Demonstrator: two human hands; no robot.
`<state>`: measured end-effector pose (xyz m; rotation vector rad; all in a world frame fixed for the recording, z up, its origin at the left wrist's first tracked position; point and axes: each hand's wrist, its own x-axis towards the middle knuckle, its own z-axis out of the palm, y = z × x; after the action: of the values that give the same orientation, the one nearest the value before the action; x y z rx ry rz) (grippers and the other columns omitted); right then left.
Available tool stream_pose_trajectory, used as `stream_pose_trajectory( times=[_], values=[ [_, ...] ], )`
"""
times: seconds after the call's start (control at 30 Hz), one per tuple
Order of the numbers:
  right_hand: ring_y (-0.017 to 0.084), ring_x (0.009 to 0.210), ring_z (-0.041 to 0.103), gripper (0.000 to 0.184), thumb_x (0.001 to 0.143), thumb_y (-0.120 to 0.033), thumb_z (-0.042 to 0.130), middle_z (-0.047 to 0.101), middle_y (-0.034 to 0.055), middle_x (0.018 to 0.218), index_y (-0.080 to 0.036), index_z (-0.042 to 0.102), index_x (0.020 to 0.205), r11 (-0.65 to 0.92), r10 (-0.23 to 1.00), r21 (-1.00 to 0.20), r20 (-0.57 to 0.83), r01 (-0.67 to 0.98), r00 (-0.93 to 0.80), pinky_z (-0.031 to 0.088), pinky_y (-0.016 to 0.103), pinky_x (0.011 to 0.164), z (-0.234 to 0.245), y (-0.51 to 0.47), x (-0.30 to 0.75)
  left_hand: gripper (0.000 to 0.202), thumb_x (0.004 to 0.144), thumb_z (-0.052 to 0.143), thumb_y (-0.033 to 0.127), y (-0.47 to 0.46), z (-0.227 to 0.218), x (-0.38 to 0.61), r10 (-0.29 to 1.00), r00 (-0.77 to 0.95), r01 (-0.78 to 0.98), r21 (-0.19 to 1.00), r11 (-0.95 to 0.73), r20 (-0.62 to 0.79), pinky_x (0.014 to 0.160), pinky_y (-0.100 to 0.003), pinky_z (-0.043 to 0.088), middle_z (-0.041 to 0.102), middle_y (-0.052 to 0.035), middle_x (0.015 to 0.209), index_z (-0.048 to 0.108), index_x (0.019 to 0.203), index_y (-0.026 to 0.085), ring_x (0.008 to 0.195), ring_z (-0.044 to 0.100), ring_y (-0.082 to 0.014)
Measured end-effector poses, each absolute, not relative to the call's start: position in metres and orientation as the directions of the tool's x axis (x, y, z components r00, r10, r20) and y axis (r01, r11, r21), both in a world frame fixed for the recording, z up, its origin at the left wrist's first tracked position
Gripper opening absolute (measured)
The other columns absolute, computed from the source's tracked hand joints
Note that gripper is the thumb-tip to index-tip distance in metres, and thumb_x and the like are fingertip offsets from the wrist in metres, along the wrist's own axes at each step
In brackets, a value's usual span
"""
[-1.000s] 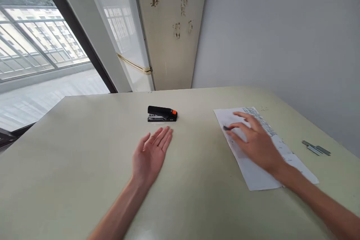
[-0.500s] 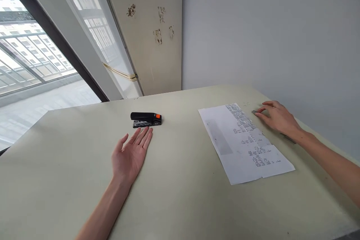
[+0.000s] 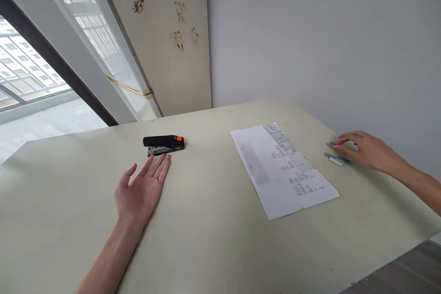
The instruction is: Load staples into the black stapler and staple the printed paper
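A cream panel (image 3: 186, 73) with brown patches (image 3: 178, 40) meets a grey wall (image 3: 320, 32), a railing (image 3: 14, 94) far left

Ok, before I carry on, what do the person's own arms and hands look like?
The left hand and right hand are bare, with slender fingers. No gloves, rings, watch or bracelet show, and no sleeve covers the visible forearms.

views: 1 | mount: head | faces: forward, down over tabletop (image 3: 206, 248) | range: tabletop close, wall (image 3: 327, 32) beyond
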<state>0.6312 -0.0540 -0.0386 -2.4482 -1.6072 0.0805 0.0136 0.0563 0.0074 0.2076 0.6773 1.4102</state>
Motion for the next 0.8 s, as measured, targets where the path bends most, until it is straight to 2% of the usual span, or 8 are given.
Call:
stream_pose_trajectory(
  times=[0.2,0.3,0.4,0.5,0.57,0.63,0.7,0.8],
  values=[
    [0.03,0.105,0.067,0.038,0.089,-0.058,0.056,0.071,0.0111,0.131,-0.025,0.073,0.095,-0.36,0.923,-0.295,0.03,0.885,0.385,0.05,0.041,0.086,-0.036,-0.065,0.622,0.051,0.094,0.058,0.02,0.056,0.009,0.014,0.951,-0.003,-0.823,0.541,0.173,-0.308,0.109,-0.047,0.058,0.051,-0.0264,0.156,0.05,0.144,0.011,0.144,0.054,-0.0372],
    [0.029,0.105,0.069,0.034,0.09,-0.055,0.058,0.074,0.0103,0.126,-0.025,0.074,0.093,-0.338,0.928,-0.337,0.038,0.879,0.371,0.052,0.04,0.09,-0.031,-0.07,0.613,0.047,0.094,0.056,0.018,0.055,0.009,0.015,0.956,-0.027,-0.803,0.575,0.154,-0.293,0.109,-0.047,0.058,0.054,-0.0263,0.153,0.053,0.141,0.009,0.142,0.056,-0.0371],
    [0.03,0.107,0.071,0.035,0.095,-0.053,0.054,0.075,0.0129,0.126,-0.024,0.072,0.104,-0.357,0.906,-0.364,0.087,0.86,0.413,0.054,0.041,0.09,-0.025,-0.081,0.6,0.039,0.094,0.055,0.015,0.051,0.01,0.015,0.953,-0.055,-0.761,0.63,0.153,-0.299,0.109,-0.044,0.059,0.058,-0.0261,0.148,0.06,0.132,0.006,0.14,0.059,-0.0373],
    [0.033,0.111,0.073,0.037,0.101,-0.052,0.048,0.075,0.0135,0.127,-0.024,0.068,0.115,-0.37,0.879,-0.39,0.148,0.843,0.454,0.057,0.042,0.083,-0.025,-0.099,0.569,0.026,0.095,0.054,0.012,0.043,0.009,0.015,0.952,-0.066,-0.678,0.713,0.177,-0.299,0.107,-0.039,0.06,0.064,-0.0219,0.143,0.069,0.116,0.01,0.137,0.062,-0.0346],
    [0.033,0.116,0.072,0.04,0.103,-0.055,0.048,0.073,0.011,0.135,-0.027,0.067,0.123,-0.311,0.886,-0.432,0.19,0.847,0.422,0.06,0.044,0.082,-0.03,-0.112,0.539,0.02,0.096,0.057,0.014,0.037,0.007,0.014,0.961,-0.074,-0.58,0.795,0.177,-0.268,0.105,-0.035,0.061,0.067,-0.0192,0.14,0.074,0.106,0.012,0.135,0.064,-0.0332],
    [0.033,0.13,0.066,0.045,0.104,-0.059,0.049,0.065,0.0073,0.148,-0.031,0.062,0.136,-0.202,0.932,-0.448,0.186,0.871,0.312,0.06,0.049,0.097,-0.037,-0.122,0.507,0.016,0.096,0.062,0.018,0.033,0.003,0.013,0.974,-0.077,-0.458,0.875,0.157,-0.215,0.102,-0.031,0.062,0.07,-0.0164,0.136,0.077,0.101,0.014,0.135,0.064,-0.0321],
    [0.033,0.147,0.051,0.05,0.105,-0.059,0.046,0.053,0.0049,0.162,-0.034,0.054,0.148,-0.12,0.96,-0.437,0.176,0.891,0.215,0.053,0.055,0.112,-0.045,-0.128,0.48,0.013,0.094,0.069,0.022,0.03,-0.002,0.012,0.983,-0.075,-0.331,0.934,0.133,-0.167,0.098,-0.027,0.061,0.072,-0.0132,0.133,0.079,0.101,0.017,0.134,0.063,-0.0303],
    [0.034,0.158,0.034,0.058,0.107,-0.059,0.043,0.034,0.0001,0.173,-0.039,0.039,0.161,-0.092,0.977,-0.397,0.144,0.913,0.161,0.044,0.061,0.121,-0.058,-0.133,0.459,0.014,0.092,0.075,0.028,0.028,-0.009,0.01,0.991,-0.055,-0.185,0.976,0.113,-0.125,0.093,-0.024,0.059,0.073,-0.0104,0.127,0.08,0.101,0.019,0.128,0.066,-0.0273]
  ],
)
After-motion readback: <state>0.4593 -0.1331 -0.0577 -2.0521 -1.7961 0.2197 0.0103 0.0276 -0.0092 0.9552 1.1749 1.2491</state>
